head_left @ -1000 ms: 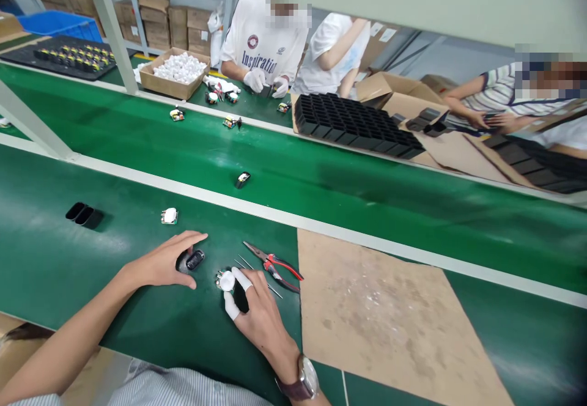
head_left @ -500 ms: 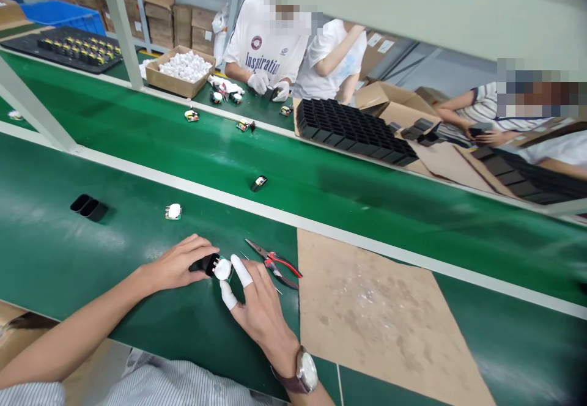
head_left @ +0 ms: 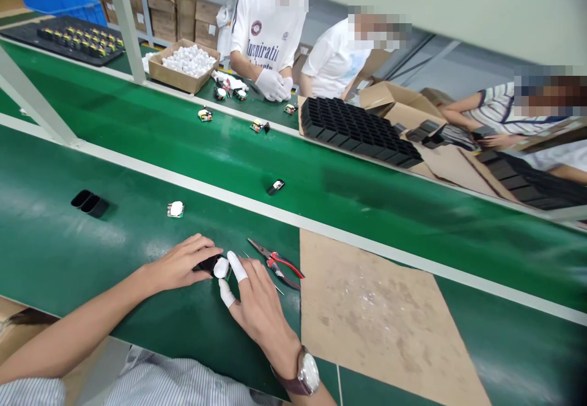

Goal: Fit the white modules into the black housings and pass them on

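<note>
My left hand [head_left: 182,263] is closed around a black plastic housing [head_left: 208,265] held low over the green bench. In my right hand [head_left: 257,296], a small circuit board with a white round pad [head_left: 221,267] is pinched between thumb and index finger, both wearing white finger cots. The board's near end sits at the mouth of the housing, partly inside it. Just right of my fingers lie red-handled pliers [head_left: 277,262] and a thin metal rod [head_left: 279,290]. Farther left are another board with a white pad [head_left: 175,209] and a pair of empty black housings [head_left: 90,203].
A brown cardboard sheet [head_left: 380,314] covers the bench to the right. Beyond a pale rail [head_left: 206,187] runs a green conveyor belt [head_left: 330,195] carrying a filled housing [head_left: 276,186] and loose boards. Across it, co-workers sit near a box of white parts [head_left: 183,82] and stacked black housings [head_left: 358,131].
The board has moved left, closer into the housing's mouth. On the belt, the boards and filled housing have shifted right. A co-worker's gloved hands have come together.
</note>
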The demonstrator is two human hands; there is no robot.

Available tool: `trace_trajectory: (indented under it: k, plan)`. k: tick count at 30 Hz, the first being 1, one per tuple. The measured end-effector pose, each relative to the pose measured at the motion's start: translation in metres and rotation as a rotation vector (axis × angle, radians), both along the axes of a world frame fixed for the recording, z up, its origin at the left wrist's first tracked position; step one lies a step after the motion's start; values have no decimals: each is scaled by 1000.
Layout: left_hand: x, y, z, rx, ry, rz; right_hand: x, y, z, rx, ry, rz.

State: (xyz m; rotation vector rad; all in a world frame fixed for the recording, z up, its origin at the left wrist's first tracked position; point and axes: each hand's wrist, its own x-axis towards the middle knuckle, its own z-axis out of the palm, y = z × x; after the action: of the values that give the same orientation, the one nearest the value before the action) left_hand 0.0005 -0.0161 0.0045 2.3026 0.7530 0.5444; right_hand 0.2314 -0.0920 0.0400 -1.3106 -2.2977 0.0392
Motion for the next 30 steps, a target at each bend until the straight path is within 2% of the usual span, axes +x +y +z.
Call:
trace_trajectory:
  k: [11,20,25,30]
  plan:
    - [1,2,2,-51,-16,-6,-5,8,7,-50,-85,18]
    - [2,3,-1,-112,-81,1,8,4,-10,4,35,84]
    - [1,5,-1,-116,-92,13,-6,11,-10,-50,79,56]
    - [-3,5,-2,-133,-90,27,-14,15,-18,-115,120,68]
